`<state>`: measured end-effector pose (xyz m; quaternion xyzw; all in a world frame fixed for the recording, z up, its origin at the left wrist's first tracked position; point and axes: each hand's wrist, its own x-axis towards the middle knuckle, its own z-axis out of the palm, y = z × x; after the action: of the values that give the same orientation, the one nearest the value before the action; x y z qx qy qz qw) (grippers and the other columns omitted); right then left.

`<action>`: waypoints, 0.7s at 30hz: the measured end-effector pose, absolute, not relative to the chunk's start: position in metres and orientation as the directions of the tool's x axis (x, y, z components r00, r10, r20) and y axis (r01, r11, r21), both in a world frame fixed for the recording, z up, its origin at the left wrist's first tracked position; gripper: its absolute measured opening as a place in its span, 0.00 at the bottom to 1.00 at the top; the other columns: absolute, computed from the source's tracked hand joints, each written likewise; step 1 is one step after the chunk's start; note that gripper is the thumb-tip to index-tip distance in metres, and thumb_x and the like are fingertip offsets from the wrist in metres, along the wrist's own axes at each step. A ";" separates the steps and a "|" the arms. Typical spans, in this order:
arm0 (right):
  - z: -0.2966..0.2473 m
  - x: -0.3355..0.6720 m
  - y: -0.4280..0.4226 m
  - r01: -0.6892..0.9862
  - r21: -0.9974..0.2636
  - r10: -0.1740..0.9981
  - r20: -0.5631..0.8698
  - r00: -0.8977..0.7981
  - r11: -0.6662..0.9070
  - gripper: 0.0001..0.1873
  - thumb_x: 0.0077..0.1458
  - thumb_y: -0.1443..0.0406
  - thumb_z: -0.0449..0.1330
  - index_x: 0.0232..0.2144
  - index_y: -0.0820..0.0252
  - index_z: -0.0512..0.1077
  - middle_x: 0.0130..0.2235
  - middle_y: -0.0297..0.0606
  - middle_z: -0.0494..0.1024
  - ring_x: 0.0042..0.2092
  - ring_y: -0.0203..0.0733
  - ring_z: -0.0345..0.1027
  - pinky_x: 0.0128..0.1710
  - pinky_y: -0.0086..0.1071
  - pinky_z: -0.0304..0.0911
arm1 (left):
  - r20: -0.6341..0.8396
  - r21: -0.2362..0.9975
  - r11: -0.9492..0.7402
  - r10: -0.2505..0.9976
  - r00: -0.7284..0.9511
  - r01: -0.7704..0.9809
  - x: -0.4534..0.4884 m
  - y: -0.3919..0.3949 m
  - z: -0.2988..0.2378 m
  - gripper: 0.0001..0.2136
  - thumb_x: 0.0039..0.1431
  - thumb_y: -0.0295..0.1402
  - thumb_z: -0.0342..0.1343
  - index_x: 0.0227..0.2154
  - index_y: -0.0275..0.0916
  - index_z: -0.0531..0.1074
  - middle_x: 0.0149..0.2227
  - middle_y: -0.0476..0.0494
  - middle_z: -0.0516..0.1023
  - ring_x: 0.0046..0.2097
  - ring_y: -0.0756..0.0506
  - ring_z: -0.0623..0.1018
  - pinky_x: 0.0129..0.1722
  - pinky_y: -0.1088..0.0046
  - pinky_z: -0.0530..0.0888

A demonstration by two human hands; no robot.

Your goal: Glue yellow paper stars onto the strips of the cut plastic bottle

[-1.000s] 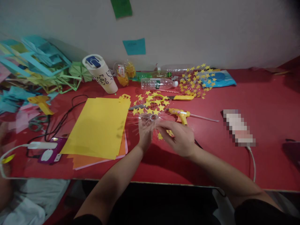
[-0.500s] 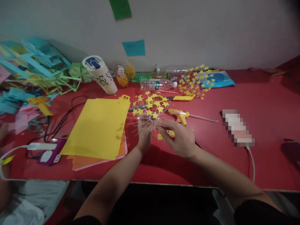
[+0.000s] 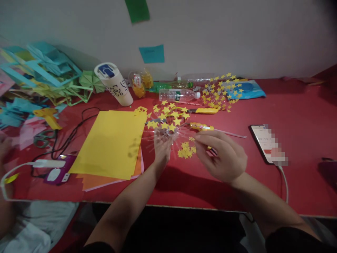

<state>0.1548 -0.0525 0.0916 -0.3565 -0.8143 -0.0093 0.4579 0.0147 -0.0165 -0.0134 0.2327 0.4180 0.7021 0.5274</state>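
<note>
My left hand [image 3: 162, 149] is closed around the base of a clear plastic piece cut into thin strips [image 3: 172, 133]. Yellow paper stars [image 3: 171, 127] sit on the strip ends, fanned out above the hand. To the right, my right hand [image 3: 222, 154] is pinched, with a small yellow star [image 3: 192, 138] at its fingertips. A small pile of loose yellow stars [image 3: 186, 151] lies on the table between my hands. Just behind my right hand is a yellow glue gun [image 3: 201, 126], partly hidden, a glue stick [image 3: 231, 134] sticking out of it.
Yellow paper sheets [image 3: 107, 144] lie left. Behind are a utility knife [image 3: 206, 110], a plastic bottle [image 3: 179, 95], another star cluster [image 3: 222, 93] and a white tumbler [image 3: 116, 86]. A phone [image 3: 263, 140] lies right. A power bank [image 3: 59, 170] and another person's hand [image 3: 5, 147] are left.
My right hand has moved right and away from the plastic strips, uncovering the pile of stars and covering part of the glue gun. My left hand keeps its hold.
</note>
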 end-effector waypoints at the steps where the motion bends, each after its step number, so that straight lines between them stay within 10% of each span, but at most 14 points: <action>1: 0.093 0.155 -0.053 0.611 -0.295 0.574 0.750 -0.329 0.735 0.09 0.54 0.73 0.55 0.37 0.58 0.70 0.31 0.37 0.79 0.30 0.35 0.72 0.28 0.27 0.67 | -0.099 0.827 -0.109 0.938 -0.333 -0.551 0.015 -0.016 -0.013 0.21 0.34 0.27 0.68 0.32 0.47 0.65 0.34 0.55 0.74 0.38 0.49 0.77 0.47 0.66 0.72; 21: 0.066 0.140 -0.043 0.657 -0.165 0.572 0.671 -0.472 0.735 0.12 0.61 0.68 0.49 0.31 0.62 0.72 0.22 0.32 0.75 0.21 0.30 0.63 0.22 0.27 0.53 | -0.200 0.795 -0.005 0.942 -0.270 -0.607 0.018 -0.020 -0.006 0.24 0.29 0.29 0.70 0.31 0.43 0.64 0.29 0.55 0.74 0.31 0.51 0.76 0.38 0.72 0.73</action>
<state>0.1401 -0.0431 0.0656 -0.3592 -0.8559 -0.0580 0.3676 0.0180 -0.0198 -0.0063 0.2013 0.4158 0.6797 0.5697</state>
